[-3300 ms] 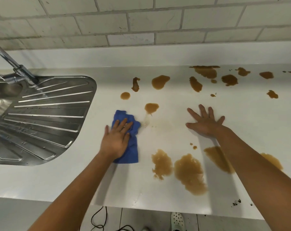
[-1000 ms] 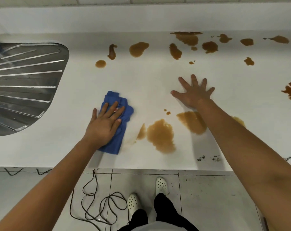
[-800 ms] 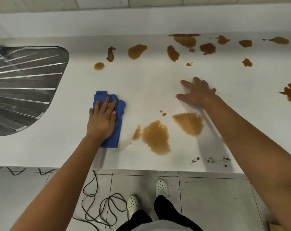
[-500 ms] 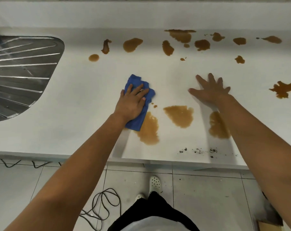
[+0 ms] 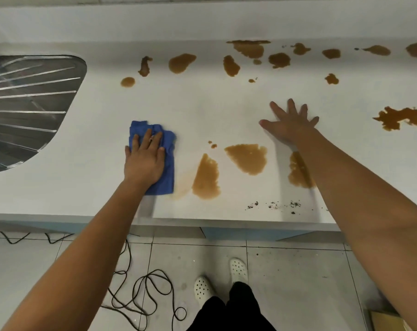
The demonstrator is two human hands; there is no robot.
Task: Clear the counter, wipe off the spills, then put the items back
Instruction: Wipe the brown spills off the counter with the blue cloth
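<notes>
A: Cloth?
B: One crumpled blue cloth point(image 5: 163, 161), lay on the white bench point(image 5: 95, 182), just left of a brown liquid spill point(image 5: 206, 177). Left hand point(image 5: 144, 161) pressed it flat, fingers point(image 5: 146, 139) straight.
A: Right hand point(image 5: 290, 126)?
B: Palm down on bare bench, fingers spread, holding nothing. Further brown spills along the back edge.

Grey tiled floor point(image 5: 286, 271) (black cable point(image 5: 140, 297) coiled) below white wall point(image 5: 202, 17).
</notes>
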